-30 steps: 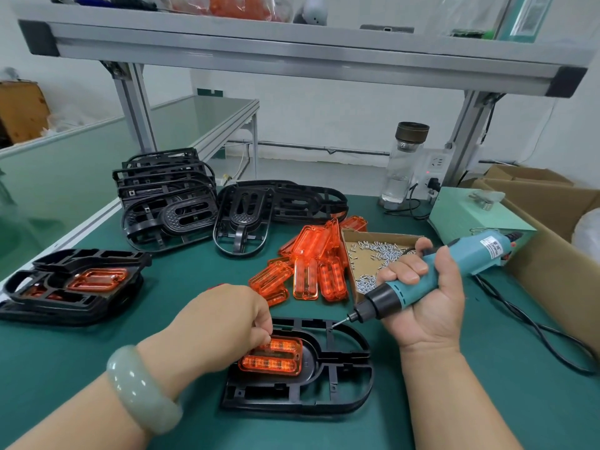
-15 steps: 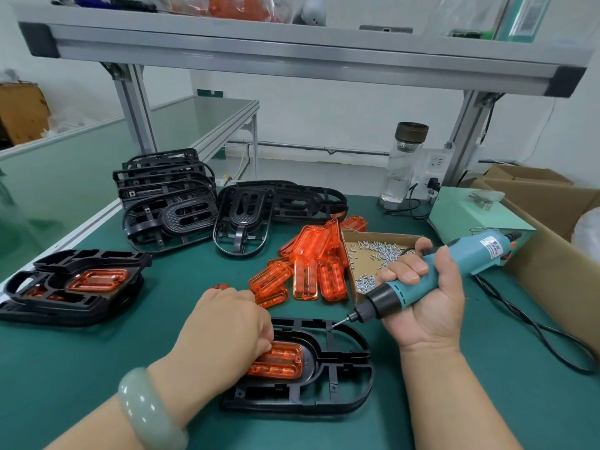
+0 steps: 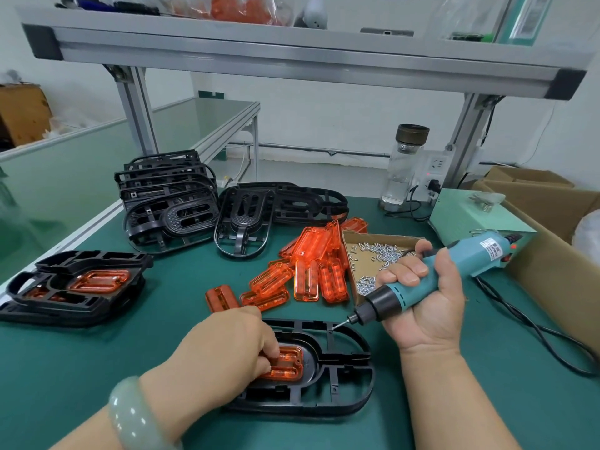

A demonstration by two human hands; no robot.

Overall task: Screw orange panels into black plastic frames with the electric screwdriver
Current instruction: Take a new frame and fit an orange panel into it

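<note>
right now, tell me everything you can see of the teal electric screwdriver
A teal plastic electric screwdriver with a black nose collar, a thin metal bit and a white printed label near its rear. The right hand grips its middle in a fist, holding it tilted, bit pointing down and to the left. The bit tip is at the far rim of the black plastic frame; whether it touches is unclear. Behind it lies the cardboard box of screws.
</note>
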